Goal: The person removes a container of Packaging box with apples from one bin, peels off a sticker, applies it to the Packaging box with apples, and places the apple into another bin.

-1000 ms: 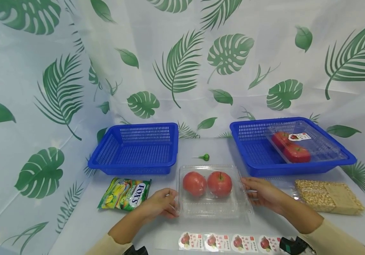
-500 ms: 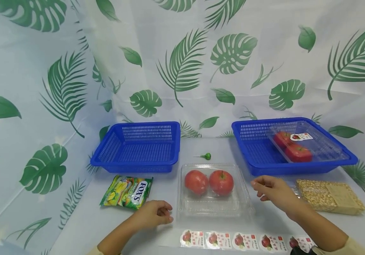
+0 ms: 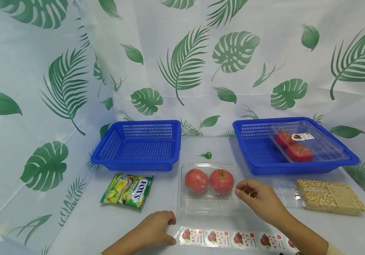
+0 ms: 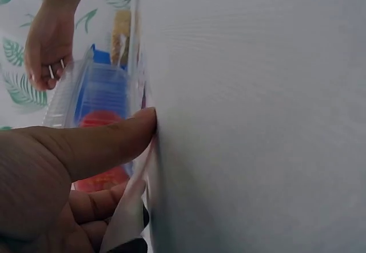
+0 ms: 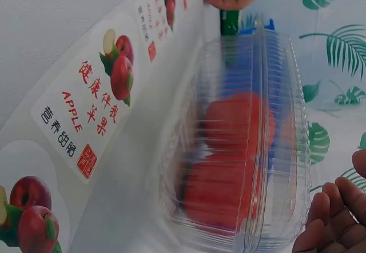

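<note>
My left hand [image 3: 157, 230] is at the left end of a strip of apple stickers [image 3: 238, 239] on the table. Its thumb and forefinger stand apart around that end; the left wrist view shows the thumb tip at an edge and a pale flap before the fingers. A lidded clear plastic box [image 3: 208, 203] holding two red apples [image 3: 221, 181] sits just behind the strip. My right hand [image 3: 260, 198], fingers loosely bent, is beside the box's right side with nothing held. Whether its fingertips touch the box cannot be told.
Behind left stands a blue basket [image 3: 134, 165]; behind right, another blue basket [image 3: 300, 170] bears a labelled box of apples [image 3: 298, 152]. A FOX'S candy bag [image 3: 126, 190], a green lollipop [image 3: 208, 155] and a bag of corn kernels [image 3: 330, 196] lie around.
Both hands have let go of the clear box. The left hand has come down to the strip's end; the right drew away to the right, then came back beside the box.
</note>
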Demonstrator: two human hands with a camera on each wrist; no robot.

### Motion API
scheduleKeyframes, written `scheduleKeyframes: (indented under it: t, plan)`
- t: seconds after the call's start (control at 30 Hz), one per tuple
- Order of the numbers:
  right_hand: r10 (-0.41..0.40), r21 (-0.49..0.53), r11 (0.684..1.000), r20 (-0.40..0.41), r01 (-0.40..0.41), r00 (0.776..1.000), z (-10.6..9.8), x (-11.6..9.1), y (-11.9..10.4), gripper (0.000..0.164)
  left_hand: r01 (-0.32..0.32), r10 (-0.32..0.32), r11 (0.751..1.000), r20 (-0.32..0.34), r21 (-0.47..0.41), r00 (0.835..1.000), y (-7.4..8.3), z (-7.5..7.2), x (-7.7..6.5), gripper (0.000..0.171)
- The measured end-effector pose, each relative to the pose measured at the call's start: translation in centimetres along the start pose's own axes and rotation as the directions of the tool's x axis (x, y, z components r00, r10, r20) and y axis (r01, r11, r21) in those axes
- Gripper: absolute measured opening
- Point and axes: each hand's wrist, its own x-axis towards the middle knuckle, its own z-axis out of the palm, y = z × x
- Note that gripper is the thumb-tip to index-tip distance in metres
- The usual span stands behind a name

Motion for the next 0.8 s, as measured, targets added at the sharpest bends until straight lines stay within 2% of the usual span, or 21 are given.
scheduleKeyframes:
  t: [0.07,0.13,0.2,0.27,0.4,0.5,0.6,0.7,0.8]
  plan:
    - [-0.037,-0.020,0.999,-0.017,0.037,0.999,0.1,-0.1,-0.2,0.015,-0.004,0.004,0.999,0.019,-0.040,1.000,-0.1,-0.2,0.1,0.039]
    - [-0.098,-0.031,0.995,-0.024,0.097,0.995,0.2,-0.2,-0.4,0.011,-0.018,0.025,0.993,0.050,-0.120,0.998,-0.3,-0.4,0.2,0.034]
    - [-0.173,-0.044,0.984,-0.022,0.172,0.985,0.4,-0.3,-0.6,0.006,-0.029,0.054,0.969,0.096,-0.246,0.994,-0.4,-0.6,0.5,0.029]
    - [-0.243,-0.057,0.969,-0.009,0.242,0.970,0.5,-0.3,-0.7,0.008,-0.026,0.087,0.926,0.146,-0.376,0.985,-0.5,-0.8,0.8,0.022]
    - [-0.338,-0.080,0.937,0.032,0.340,0.940,0.6,-0.4,-1.1,0.017,-0.002,0.152,0.811,0.208,-0.585,0.966,-0.4,-1.0,1.2,0.013]
    - [-0.373,-0.039,0.926,0.069,0.376,0.925,0.8,-0.7,-1.4,0.018,0.035,0.190,0.696,0.231,-0.717,0.954,0.1,-0.9,1.1,0.016]
    - [-0.391,0.044,0.920,0.107,0.389,0.914,1.3,-1.1,-2.0,0.016,0.059,0.214,0.590,0.226,-0.805,0.950,1.0,-1.1,1.0,0.019]
    - [-0.376,0.174,0.921,0.168,0.348,0.911,1.8,-1.4,-2.7,0.013,0.079,0.209,0.512,0.213,-0.855,0.955,2.2,-1.6,1.0,0.022]
    - [-0.343,0.353,0.904,0.265,0.240,0.901,2.4,-1.6,-3.5,0.010,0.107,0.207,0.408,0.206,-0.907,0.956,3.5,-1.8,1.3,0.025]
